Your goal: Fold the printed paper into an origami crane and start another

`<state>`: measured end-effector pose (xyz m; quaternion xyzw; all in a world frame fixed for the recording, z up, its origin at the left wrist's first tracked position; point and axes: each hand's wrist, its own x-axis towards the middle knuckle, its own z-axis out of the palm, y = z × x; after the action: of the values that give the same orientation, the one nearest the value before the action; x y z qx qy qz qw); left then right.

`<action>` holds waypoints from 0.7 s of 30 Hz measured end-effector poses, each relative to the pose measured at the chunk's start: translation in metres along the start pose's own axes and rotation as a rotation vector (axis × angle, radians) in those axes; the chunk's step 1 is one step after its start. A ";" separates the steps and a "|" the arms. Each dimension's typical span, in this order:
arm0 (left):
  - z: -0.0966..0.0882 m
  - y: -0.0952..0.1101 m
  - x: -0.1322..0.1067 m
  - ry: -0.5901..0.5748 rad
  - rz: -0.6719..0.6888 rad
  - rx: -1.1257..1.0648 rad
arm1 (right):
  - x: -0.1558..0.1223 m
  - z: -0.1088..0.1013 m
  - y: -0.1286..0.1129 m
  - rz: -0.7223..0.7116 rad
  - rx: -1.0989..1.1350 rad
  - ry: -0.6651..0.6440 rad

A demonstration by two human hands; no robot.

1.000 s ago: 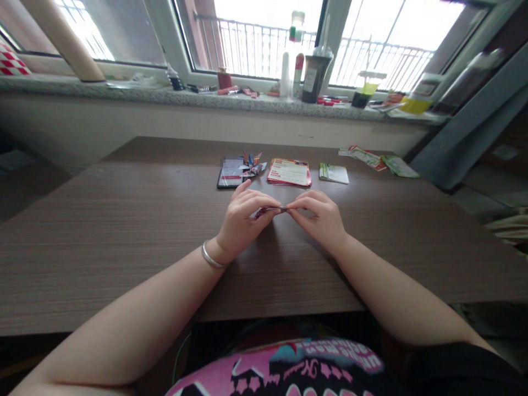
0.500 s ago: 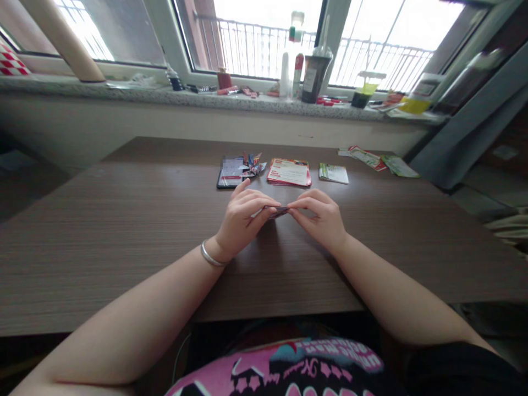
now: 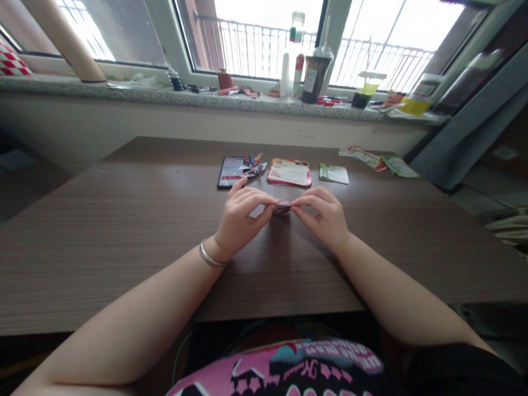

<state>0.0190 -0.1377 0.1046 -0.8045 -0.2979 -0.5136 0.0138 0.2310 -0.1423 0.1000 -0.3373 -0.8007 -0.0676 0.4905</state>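
Between my fingertips, above the middle of the table, is a small piece of folded printed paper (image 3: 283, 207). Its left end is pinched by the thumb and fingers of my left hand (image 3: 246, 213), which has a silver bangle at the wrist. My right hand (image 3: 324, 214) pinches the other end. Beyond the left hand lies a phone (image 3: 229, 174), with folded paper pieces (image 3: 254, 167) in blue, red and white against its right side. A stack of red-edged printed cards (image 3: 289, 172) lies just past the held paper, and a smaller green and white stack (image 3: 334, 173) is right of it.
Loose printed slips (image 3: 368, 158) lie at the table's back right. On the granite windowsill (image 3: 140, 94) stand a dark cup (image 3: 314, 77), a red bottle (image 3: 224, 80), a cup with green and black contents (image 3: 364, 91) and other small items. A cardboard tube (image 3: 66, 41) leans at the left.
Both hands have shifted slightly; their fingertips sit a little farther apart on the paper. The paper has moved slightly right and up, and more of its printed face shows.
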 end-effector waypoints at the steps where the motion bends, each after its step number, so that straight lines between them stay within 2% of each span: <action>1: 0.001 0.000 0.000 -0.009 -0.011 0.010 | 0.000 0.000 0.000 0.000 0.004 -0.010; 4: 0.003 -0.002 -0.001 -0.050 -0.022 0.029 | -0.002 0.001 0.001 0.018 -0.010 -0.033; 10: 0.006 -0.004 -0.002 -0.080 0.048 0.047 | -0.002 0.000 -0.003 0.002 -0.047 -0.074; 17: 0.008 -0.004 -0.002 -0.067 0.015 0.028 | -0.002 0.004 0.002 0.039 0.029 -0.074; 21: 0.010 -0.006 -0.003 -0.110 -0.009 0.061 | -0.003 0.006 0.005 0.049 0.064 -0.077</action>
<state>0.0236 -0.1312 0.0956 -0.8294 -0.3176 -0.4591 0.0196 0.2307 -0.1375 0.0935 -0.3431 -0.8123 -0.0170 0.4713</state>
